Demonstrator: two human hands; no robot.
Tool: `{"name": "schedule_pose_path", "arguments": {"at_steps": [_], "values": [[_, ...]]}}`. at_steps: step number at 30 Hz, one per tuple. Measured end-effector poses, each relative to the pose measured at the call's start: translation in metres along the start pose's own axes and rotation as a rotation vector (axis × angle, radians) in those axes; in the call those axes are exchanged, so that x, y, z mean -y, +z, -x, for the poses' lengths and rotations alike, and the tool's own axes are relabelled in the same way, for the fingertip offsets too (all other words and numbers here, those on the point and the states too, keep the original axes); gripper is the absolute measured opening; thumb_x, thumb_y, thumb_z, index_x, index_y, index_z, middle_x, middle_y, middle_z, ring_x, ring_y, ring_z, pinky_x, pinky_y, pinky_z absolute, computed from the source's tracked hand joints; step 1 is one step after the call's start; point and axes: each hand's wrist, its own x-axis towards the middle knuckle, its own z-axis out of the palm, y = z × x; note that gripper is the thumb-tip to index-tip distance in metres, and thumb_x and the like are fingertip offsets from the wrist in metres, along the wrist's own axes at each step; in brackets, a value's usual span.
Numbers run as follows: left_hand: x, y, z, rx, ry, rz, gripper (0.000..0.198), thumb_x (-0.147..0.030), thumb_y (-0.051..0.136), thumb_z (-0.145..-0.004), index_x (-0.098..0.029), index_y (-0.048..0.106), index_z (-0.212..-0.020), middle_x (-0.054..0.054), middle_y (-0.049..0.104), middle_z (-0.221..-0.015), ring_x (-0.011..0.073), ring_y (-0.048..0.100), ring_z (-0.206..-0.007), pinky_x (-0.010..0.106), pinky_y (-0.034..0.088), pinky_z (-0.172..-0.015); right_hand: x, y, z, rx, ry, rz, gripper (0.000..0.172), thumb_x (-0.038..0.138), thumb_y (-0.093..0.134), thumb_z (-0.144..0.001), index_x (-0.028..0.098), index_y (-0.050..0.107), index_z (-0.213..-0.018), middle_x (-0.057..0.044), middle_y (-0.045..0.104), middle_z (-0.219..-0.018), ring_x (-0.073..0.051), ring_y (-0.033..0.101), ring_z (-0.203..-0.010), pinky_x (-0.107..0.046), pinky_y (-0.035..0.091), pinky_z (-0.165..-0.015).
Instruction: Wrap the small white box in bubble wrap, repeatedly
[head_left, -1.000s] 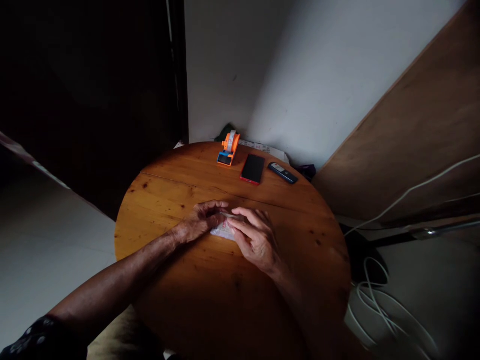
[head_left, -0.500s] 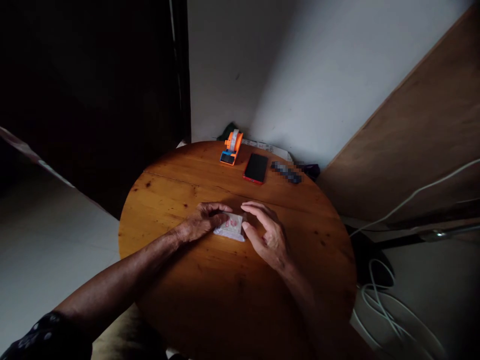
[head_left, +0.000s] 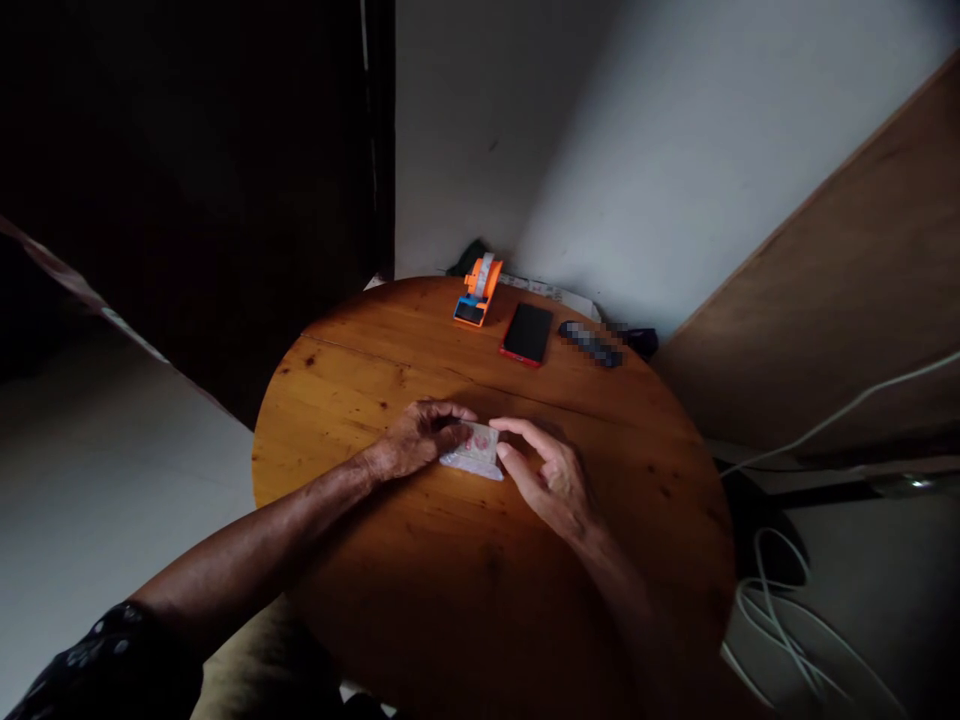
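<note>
A small flat packet (head_left: pixel 480 452), whitish with red markings and a clear plastic-like wrapping, lies near the middle of the round wooden table. From its left side my left hand (head_left: pixel 418 440) grips it, thumb over the top face and fingers along the far edge. My right hand (head_left: pixel 551 475) is at the opposite end, its index fingertip at the far right corner and its thumb tip at the right edge, so the packet's end sits between them. What exactly is inside the packet is too small to make out.
On the far part of the wooden table (head_left: pixel 360 380) stand an orange and blue tape dispenser (head_left: pixel 480 290), a red-edged phone (head_left: pixel 527 334) and a dark blurred-out object (head_left: pixel 590 343). Behind them is a white wall (head_left: pixel 480 150). Looped white cable (head_left: pixel 780 610) lies on the floor at right.
My right hand's thumb and index finger have closed in on the packet's right end. My left hand keeps its hold. The whole view has shifted slightly.
</note>
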Motion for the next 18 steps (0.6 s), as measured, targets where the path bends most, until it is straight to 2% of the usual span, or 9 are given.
{"name": "schedule_pose_path", "arguments": {"at_steps": [3, 7, 11, 18], "values": [[0.003, 0.000, -0.001, -0.016, 0.001, 0.075, 0.035, -0.035, 0.073, -0.081, -0.013, 0.068, -0.108, 0.007, 0.072, -0.096, 0.0150, 0.064, -0.078, 0.027, 0.049, -0.072, 0.000, -0.002, -0.001, -0.079, 0.043, -0.046, 0.022, 0.024, 0.054, -0.089, 0.025, 0.066, -0.108, -0.006, 0.072, -0.109, -0.025, 0.066, -0.104, -0.044, 0.051, -0.093], [0.009, -0.001, -0.004, -0.068, 0.019, 0.236, 0.043, -0.035, 0.076, -0.077, -0.014, 0.065, -0.113, 0.012, 0.070, -0.113, 0.0197, 0.065, -0.096, 0.031, 0.050, -0.084, 0.000, -0.003, -0.003, -0.141, -0.013, -0.093, 0.017, 0.024, 0.056, -0.089, 0.024, 0.066, -0.103, -0.008, 0.070, -0.112, -0.024, 0.065, -0.107, -0.043, 0.050, -0.096], [0.014, -0.003, -0.009, -0.100, 0.039, 0.255, 0.047, -0.033, 0.077, -0.073, -0.015, 0.064, -0.114, 0.012, 0.070, -0.114, 0.0211, 0.064, -0.099, 0.033, 0.049, -0.088, 0.000, -0.001, -0.003, -0.119, -0.075, -0.077, 0.014, 0.021, 0.058, -0.087, 0.024, 0.067, -0.098, -0.007, 0.069, -0.111, -0.024, 0.065, -0.106, -0.043, 0.051, -0.095], [0.016, -0.005, -0.010, -0.136, 0.038, 0.256, 0.047, -0.030, 0.075, -0.072, -0.015, 0.061, -0.114, 0.010, 0.069, -0.108, 0.0230, 0.063, -0.100, 0.035, 0.048, -0.090, 0.000, 0.001, -0.002, -0.089, -0.088, -0.071, 0.012, 0.018, 0.060, -0.085, 0.024, 0.068, -0.091, -0.007, 0.069, -0.112, -0.024, 0.065, -0.107, -0.045, 0.052, -0.095]]}}
